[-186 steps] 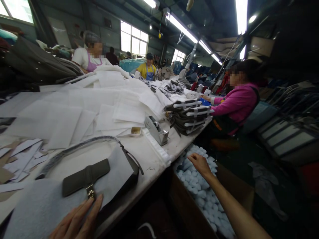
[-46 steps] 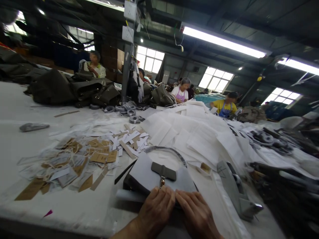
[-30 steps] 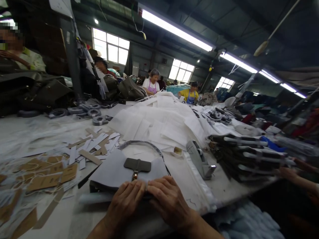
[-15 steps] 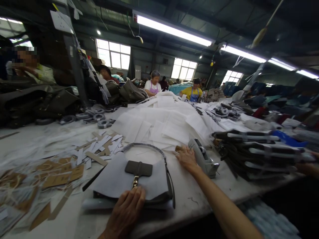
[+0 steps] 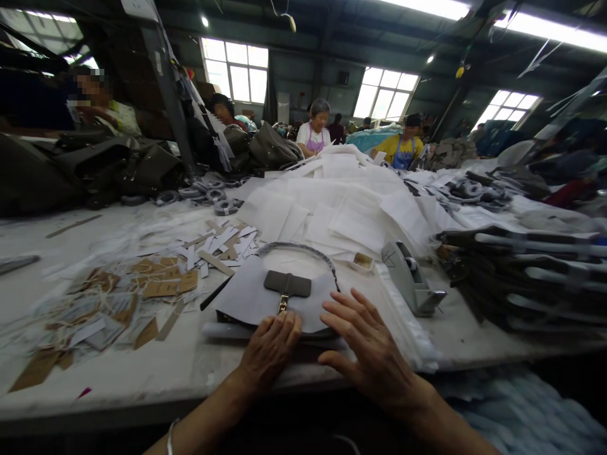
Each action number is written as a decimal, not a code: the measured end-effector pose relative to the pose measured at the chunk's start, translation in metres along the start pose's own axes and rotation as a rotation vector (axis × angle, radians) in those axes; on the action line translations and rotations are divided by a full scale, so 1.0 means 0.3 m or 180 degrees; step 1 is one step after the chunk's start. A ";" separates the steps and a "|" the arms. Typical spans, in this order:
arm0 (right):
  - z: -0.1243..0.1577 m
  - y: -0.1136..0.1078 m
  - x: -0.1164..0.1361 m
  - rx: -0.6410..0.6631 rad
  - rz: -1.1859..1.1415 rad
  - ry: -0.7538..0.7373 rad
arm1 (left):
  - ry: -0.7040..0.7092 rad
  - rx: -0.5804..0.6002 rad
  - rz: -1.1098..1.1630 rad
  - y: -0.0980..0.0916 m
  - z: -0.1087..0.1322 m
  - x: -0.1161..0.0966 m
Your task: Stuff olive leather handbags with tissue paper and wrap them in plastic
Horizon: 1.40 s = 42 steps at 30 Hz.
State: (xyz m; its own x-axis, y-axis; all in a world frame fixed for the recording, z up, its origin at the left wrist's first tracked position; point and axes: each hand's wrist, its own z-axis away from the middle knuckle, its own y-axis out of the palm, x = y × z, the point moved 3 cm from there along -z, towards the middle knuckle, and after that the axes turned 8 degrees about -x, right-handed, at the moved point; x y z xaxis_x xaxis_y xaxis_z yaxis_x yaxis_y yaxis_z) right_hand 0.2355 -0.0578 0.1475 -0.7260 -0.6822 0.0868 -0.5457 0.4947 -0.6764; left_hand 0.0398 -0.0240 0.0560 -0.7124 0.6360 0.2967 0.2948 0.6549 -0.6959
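Room (image 5: 308, 66): was dim, windowed far. Table (image 5: 147, 379): pale, paper-strewn. Handbag (image 5: 287, 284): lay near middle, long axis left to right, just beyond the nearer left hand (image 5: 272, 344), whose fingers touched its near edge; grip could not be told. Right hand (image 5: 367, 344): spread, unladen, beside the handbag's right end. Clasp (image 5: 283, 304): gold, sat beyond the left fingertips.

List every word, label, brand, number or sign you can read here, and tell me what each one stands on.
Nothing can be read with certainty.
Grey tape dispenser: a dark mark on its side, perhaps an "H" or a similar character; too blurred to be sure.
Brown paper tags: faint print on at least one, too small to read.
Handbag's flap and metal clasp: no lettering I can make out.
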 end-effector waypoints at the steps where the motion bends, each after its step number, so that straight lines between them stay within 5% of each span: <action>1: -0.003 0.025 0.019 0.0209 0.0045 -0.0103 | -0.0020 0.0038 0.0034 -0.002 0.000 -0.002; 5: 0.029 0.132 -0.019 0.0464 0.0123 -0.0154 | -0.0159 0.0213 0.0425 -0.021 -0.014 0.010; 10: 0.103 0.172 -0.050 0.0116 0.0162 -0.0336 | -0.0094 0.0610 0.0682 -0.045 -0.065 0.048; 18: 0.178 0.203 -0.031 -0.0195 0.0212 -0.0198 | 0.0127 -0.0404 0.0881 -0.035 -0.029 0.029; 22: 0.174 0.218 -0.047 -0.0097 0.0087 -0.0129 | 0.0322 -0.0316 0.0864 -0.026 -0.009 0.021; 27: 0.164 0.176 -0.070 0.0029 -0.0218 0.0190 | 0.0366 -0.0248 0.0880 -0.019 -0.007 0.036; 32: 0.215 0.052 -0.050 -0.0612 0.0174 0.0946 | 0.0336 -0.0311 0.0923 -0.008 0.003 0.036; 38: 0.146 0.110 0.053 -0.0118 0.0486 -0.0099 | 0.0464 -0.0411 0.0780 0.008 0.005 0.034; 42: 0.105 0.194 0.042 -0.0194 0.0496 -0.0234 | 0.0472 -0.0366 0.0545 0.012 0.013 0.013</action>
State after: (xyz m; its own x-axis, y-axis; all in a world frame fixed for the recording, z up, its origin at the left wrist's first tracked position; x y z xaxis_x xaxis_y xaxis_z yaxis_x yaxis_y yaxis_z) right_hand 0.2077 -0.0545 0.0863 -0.7725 -0.6310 -0.0708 -0.4548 0.6277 -0.6318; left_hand 0.0356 -0.0208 0.0522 -0.5470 0.7891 0.2795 0.4798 0.5691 -0.6678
